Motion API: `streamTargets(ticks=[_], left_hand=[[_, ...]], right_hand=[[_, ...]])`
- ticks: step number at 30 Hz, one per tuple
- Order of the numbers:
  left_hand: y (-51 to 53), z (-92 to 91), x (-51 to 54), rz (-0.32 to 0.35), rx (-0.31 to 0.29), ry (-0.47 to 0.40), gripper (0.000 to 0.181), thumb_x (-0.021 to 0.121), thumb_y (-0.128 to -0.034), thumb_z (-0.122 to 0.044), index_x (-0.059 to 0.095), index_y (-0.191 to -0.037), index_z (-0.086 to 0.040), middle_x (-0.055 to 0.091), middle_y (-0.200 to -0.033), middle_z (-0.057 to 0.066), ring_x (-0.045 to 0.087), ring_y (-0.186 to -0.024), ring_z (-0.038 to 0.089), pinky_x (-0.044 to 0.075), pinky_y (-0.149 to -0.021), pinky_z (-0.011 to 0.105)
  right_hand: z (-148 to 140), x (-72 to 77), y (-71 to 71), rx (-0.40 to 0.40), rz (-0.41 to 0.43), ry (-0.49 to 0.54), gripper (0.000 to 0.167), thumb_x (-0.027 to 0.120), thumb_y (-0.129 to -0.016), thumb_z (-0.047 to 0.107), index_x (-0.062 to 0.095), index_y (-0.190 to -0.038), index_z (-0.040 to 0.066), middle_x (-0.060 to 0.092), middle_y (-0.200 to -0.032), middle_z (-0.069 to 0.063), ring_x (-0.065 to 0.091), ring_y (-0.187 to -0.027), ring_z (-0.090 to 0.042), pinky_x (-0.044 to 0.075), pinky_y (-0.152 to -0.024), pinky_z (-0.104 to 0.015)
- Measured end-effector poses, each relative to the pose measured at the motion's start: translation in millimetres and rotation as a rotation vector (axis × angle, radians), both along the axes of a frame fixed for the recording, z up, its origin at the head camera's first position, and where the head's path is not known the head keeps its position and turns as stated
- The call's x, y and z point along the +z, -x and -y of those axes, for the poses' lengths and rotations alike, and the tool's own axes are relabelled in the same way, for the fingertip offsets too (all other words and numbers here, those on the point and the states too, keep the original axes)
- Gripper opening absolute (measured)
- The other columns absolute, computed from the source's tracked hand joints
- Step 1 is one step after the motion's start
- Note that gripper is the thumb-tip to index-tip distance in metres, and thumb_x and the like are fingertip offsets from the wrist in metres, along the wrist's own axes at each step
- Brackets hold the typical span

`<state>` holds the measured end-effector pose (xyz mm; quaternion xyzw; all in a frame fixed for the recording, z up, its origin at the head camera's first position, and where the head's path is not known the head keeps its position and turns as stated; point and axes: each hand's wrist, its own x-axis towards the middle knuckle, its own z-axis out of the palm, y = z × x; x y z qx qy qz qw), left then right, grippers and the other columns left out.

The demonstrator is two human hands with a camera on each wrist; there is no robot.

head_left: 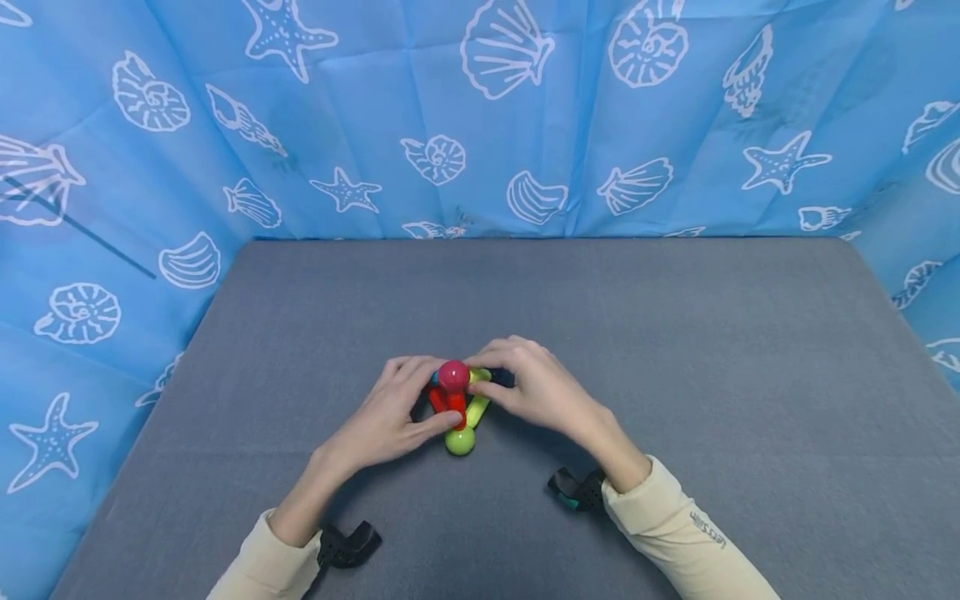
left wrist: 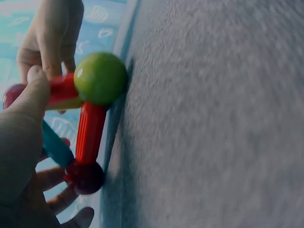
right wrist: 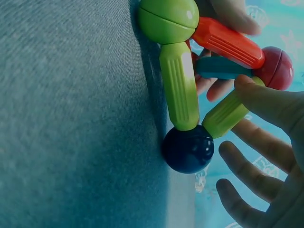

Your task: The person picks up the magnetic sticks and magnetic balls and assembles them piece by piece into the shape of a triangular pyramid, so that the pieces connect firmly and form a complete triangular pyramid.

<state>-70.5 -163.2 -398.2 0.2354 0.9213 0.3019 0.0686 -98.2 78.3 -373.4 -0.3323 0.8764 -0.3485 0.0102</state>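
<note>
A small pyramid of magnetic rods and balls stands on the table between both hands. Its top is a pinkish-red ball [head_left: 453,377]; at the base are a green ball [head_left: 461,441], a dark blue ball [right wrist: 188,149] and a dark red ball [left wrist: 84,176]. My left hand [head_left: 386,421] holds the pyramid from the left, thumb on the upper red rod [right wrist: 230,42], other fingers near a blue rod [left wrist: 57,145]. With thumb and forefinger, my right hand [head_left: 543,387] pinches the upper yellow-green rod [right wrist: 230,114]. A red rod [left wrist: 91,133] and a yellow-green rod [right wrist: 179,88] run along the base.
A grey cloth-covered table [head_left: 675,333] lies beneath the hands. Behind it and at the sides hangs a blue curtain [head_left: 450,100] with white shell prints. Black wrist devices [head_left: 348,546] sit at both cuffs, close to the tabletop.
</note>
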Motion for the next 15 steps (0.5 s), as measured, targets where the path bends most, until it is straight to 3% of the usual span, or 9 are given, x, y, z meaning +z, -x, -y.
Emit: streamTargets(ticks=[4,9,15], left_hand=[[2.2,6.7,-0.5,0.029,-0.027,-0.028,0.066,0.081,-0.0867,-0.043,0.056,-0.143,-0.021,0.059,-0.141,0.002,0.048,-0.131,0.025,0.047,-0.106,0.056],[4.5,6.5,-6.5,-0.022,-0.041,-0.071,0.047,0.08,-0.0899,-0.03,0.067,-0.132,-0.015,0.07,-0.122,0.001,0.065,-0.108,0.013,0.055,-0.095,0.039],[5.1,-0.3,-7.5,-0.053,0.012,-0.08,0.041,0.081,-0.0886,-0.029,0.071,-0.124,-0.012,0.072,-0.106,0.0,0.061,-0.086,0.008,0.053,-0.076,0.025]], right_hand=[[-3.5,-1.9,2.1,-0.031,0.012,0.023,0.028,0.077,-0.092,0.017,0.076,-0.12,0.013,0.076,-0.109,-0.004,0.07,-0.102,-0.02,0.057,-0.088,-0.042],[-13.2,-3.4,3.9,-0.037,0.077,0.037,0.029,0.07,-0.096,0.014,0.073,-0.125,0.011,0.075,-0.114,-0.007,0.069,-0.097,-0.02,0.058,-0.084,-0.042],[-26.3,-3.1,1.1,0.003,0.227,0.022,0.037,0.059,-0.104,0.022,0.063,-0.138,0.007,0.074,-0.122,-0.006,0.061,-0.086,-0.014,0.056,-0.08,-0.033]])
